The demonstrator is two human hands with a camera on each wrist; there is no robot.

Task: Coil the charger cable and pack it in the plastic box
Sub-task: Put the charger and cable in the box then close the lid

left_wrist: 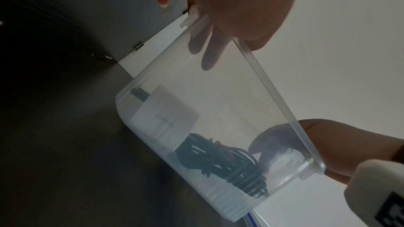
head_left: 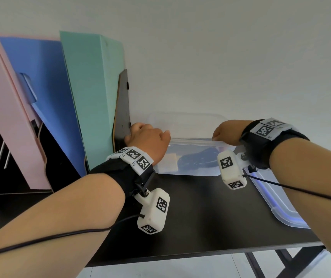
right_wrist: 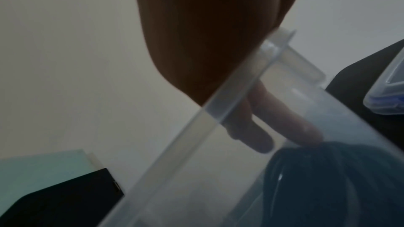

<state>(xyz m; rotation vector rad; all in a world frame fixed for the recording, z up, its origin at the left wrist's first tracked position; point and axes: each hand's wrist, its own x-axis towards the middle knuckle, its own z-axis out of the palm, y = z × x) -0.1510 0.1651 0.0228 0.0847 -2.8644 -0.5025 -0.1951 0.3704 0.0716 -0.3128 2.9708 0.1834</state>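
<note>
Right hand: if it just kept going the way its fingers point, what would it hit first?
The right hand grips the clear box's rim, fingers reaching down inside. Going on, they would probably meet the coiled black cable first; depth is unclear.

head: bright, edges warped | wrists: dim, blurred, backlit by wall
</note>
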